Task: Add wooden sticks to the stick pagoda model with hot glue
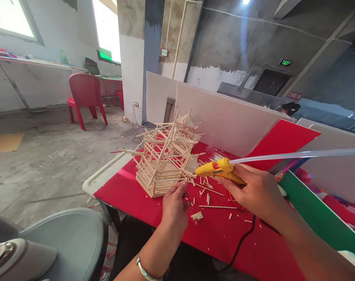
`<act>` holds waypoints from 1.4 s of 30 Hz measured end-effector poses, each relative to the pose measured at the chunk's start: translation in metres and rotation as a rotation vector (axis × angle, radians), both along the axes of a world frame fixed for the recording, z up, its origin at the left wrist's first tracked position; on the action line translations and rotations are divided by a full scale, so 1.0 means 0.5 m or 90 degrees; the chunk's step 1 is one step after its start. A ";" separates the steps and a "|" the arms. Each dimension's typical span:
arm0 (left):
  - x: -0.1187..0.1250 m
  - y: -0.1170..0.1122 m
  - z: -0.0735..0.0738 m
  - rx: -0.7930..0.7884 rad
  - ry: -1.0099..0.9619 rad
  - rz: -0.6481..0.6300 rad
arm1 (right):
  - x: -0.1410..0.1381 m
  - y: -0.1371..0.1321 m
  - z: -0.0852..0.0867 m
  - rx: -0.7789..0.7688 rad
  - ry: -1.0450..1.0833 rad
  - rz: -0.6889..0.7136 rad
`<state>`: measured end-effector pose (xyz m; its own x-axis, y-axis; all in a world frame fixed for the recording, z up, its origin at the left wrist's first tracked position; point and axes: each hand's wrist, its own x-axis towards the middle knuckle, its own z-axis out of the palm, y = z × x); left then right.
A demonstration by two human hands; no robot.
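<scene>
A tower model built of thin wooden sticks [165, 158] stands on the red sheet [212, 230] covering the table. My left hand [175, 207] pinches a stick at the model's lower right corner, fingers closed. My right hand [253, 191] grips a yellow hot glue gun [216, 169], whose nozzle points left at that same corner. A long clear glue stick [297, 155] juts out behind the gun to the right. Loose cut sticks [208, 195] lie scattered on the red sheet between my hands.
The gun's black cord [243, 240] trails toward me over the red sheet. White boards [224, 117] stand behind the model, a green board [318, 214] at right. A grey chair [68, 242] is near left; a red chair [85, 95] stands on the concrete floor.
</scene>
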<state>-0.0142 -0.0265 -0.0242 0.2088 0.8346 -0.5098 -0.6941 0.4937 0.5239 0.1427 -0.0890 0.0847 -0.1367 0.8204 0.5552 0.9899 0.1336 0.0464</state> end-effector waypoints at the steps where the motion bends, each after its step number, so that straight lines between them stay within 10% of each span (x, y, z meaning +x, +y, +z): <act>1: 0.004 0.001 0.002 -0.005 0.001 -0.005 | 0.003 -0.004 0.001 0.004 0.008 0.001; 27: 0.040 0.029 0.038 -0.083 0.019 -0.029 | 0.094 -0.033 -0.043 -0.008 0.178 -0.006; 38: 0.049 0.036 0.036 -0.064 0.046 -0.037 | 0.187 -0.108 -0.342 -0.158 0.445 -0.130; 42: 0.050 0.038 0.039 -0.068 0.042 -0.038 | 0.200 -0.127 -0.343 -0.107 0.206 -0.265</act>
